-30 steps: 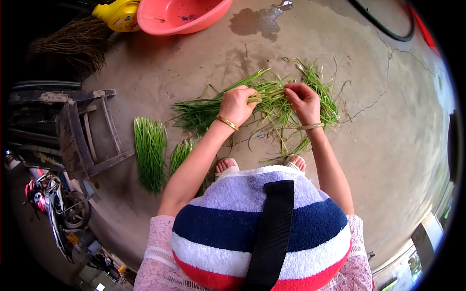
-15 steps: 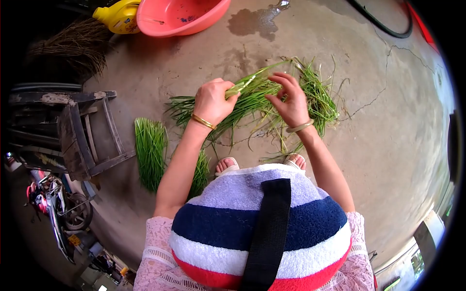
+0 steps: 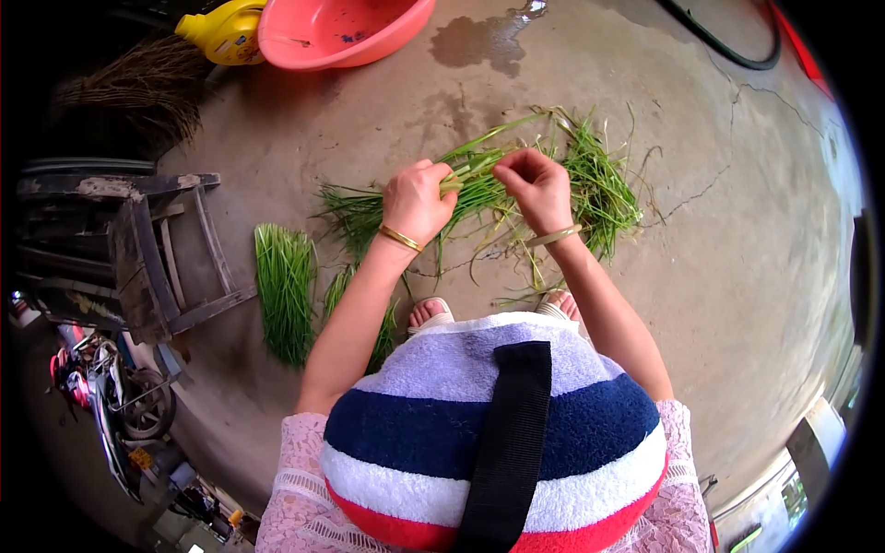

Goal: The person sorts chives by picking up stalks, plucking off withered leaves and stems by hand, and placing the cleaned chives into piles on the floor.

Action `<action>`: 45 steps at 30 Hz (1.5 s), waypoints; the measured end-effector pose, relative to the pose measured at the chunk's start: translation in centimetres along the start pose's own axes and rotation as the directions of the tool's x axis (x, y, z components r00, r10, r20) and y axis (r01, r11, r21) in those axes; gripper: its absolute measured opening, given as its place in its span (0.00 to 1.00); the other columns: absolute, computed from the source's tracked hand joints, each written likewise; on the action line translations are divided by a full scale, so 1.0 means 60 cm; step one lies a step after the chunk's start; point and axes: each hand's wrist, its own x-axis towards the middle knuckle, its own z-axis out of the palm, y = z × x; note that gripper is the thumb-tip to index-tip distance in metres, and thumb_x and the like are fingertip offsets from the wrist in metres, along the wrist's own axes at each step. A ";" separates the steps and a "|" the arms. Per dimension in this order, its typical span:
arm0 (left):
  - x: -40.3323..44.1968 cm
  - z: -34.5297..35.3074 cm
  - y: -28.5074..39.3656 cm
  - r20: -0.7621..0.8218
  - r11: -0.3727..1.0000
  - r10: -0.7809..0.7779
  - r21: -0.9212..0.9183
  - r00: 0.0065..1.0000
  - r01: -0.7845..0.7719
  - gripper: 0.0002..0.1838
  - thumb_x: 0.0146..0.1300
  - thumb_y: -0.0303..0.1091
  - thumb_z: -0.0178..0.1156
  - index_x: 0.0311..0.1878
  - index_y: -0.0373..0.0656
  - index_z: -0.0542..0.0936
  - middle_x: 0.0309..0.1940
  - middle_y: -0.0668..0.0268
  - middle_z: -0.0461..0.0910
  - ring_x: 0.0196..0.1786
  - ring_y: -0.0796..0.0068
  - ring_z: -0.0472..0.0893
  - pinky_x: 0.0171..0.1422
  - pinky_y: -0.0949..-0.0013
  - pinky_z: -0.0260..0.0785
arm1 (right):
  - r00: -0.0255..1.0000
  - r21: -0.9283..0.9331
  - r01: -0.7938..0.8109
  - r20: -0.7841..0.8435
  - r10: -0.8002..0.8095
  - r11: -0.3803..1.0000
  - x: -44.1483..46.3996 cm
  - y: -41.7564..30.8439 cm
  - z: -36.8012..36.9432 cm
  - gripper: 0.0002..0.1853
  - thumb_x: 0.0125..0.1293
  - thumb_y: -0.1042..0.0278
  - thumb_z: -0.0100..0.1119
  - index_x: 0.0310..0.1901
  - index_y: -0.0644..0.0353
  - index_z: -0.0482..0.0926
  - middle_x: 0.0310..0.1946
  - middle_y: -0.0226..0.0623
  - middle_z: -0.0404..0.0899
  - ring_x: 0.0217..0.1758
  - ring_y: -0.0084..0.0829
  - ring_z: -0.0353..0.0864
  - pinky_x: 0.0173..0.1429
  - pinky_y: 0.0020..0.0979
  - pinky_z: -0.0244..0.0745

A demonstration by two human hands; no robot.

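My left hand (image 3: 418, 200) is closed around a small bunch of garlic chives (image 3: 475, 166), whose pale ends point to the right. Thumb and forefinger of my right hand (image 3: 537, 189) are pinched together beside those ends; whatever lies between the fingertips is too small to make out. Beneath both hands a loose heap of chives (image 3: 350, 205) spreads over the floor. Messier, tangled green leaves (image 3: 599, 194) lie to the right of my right hand. A neat bundle of chives (image 3: 284, 295) rests left of my left forearm, and another lies partly hidden behind that forearm.
A pink basin (image 3: 341, 60) and a yellow jug (image 3: 230, 35) stand at the far left, near a twig broom (image 3: 138, 88). An old wooden stool (image 3: 171, 258) is on the left. A dark hose (image 3: 710, 46) curves at the far right. My sandalled feet (image 3: 429, 313) are close by.
My right hand has moved slightly left and its spread fingers have closed into a pinch by the stalk ends. My left hand has shifted slightly right, still holding the chives.
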 end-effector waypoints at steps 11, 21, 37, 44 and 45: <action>-0.007 -0.001 -0.003 -0.090 0.990 -0.001 -0.144 0.996 -0.012 0.07 0.45 0.29 0.63 0.28 0.40 0.77 0.25 0.61 0.75 0.28 0.63 0.77 0.32 0.68 0.68 | 0.999 -0.168 0.033 -0.021 -0.037 0.985 0.006 0.024 -0.020 0.10 0.48 0.71 0.63 0.35 0.59 0.79 0.32 0.34 0.76 0.26 0.22 0.73 0.31 0.23 0.70; 0.000 -0.020 0.007 -0.135 0.972 -0.017 -0.234 0.991 -0.016 0.06 0.45 0.26 0.62 0.28 0.39 0.75 0.25 0.64 0.75 0.25 0.74 0.77 0.30 0.73 0.67 | 0.962 -0.259 0.273 0.056 -0.268 0.927 -0.005 -0.018 0.023 0.08 0.45 0.68 0.65 0.29 0.59 0.79 0.34 0.35 0.74 0.24 0.26 0.72 0.31 0.25 0.71; -0.004 -0.029 -0.029 0.070 0.902 -0.077 -0.420 0.995 0.099 0.05 0.49 0.28 0.60 0.26 0.37 0.77 0.20 0.71 0.74 0.23 0.85 0.70 0.29 0.79 0.63 | 0.994 -0.135 0.012 -0.106 -0.026 0.991 0.022 -0.014 -0.040 0.08 0.52 0.69 0.59 0.32 0.64 0.79 0.20 0.33 0.78 0.22 0.17 0.73 0.29 0.20 0.69; 0.000 -0.032 -0.024 0.125 0.923 -0.158 -0.334 0.979 0.192 0.06 0.47 0.31 0.60 0.24 0.39 0.77 0.15 0.67 0.73 0.20 0.76 0.73 0.27 0.75 0.64 | 0.984 -0.106 0.130 0.139 -0.115 0.986 0.008 -0.022 -0.034 0.23 0.47 0.77 0.59 0.49 0.56 0.72 0.41 0.35 0.76 0.24 0.17 0.73 0.30 0.21 0.70; 0.000 -0.032 -0.018 0.129 0.954 -0.147 -0.243 0.981 0.175 0.05 0.48 0.29 0.60 0.25 0.37 0.77 0.15 0.70 0.74 0.20 0.86 0.70 0.27 0.79 0.63 | 0.975 -0.098 0.169 0.160 -0.152 0.981 0.003 -0.025 -0.026 0.24 0.46 0.77 0.60 0.49 0.56 0.72 0.43 0.36 0.75 0.24 0.18 0.73 0.31 0.21 0.71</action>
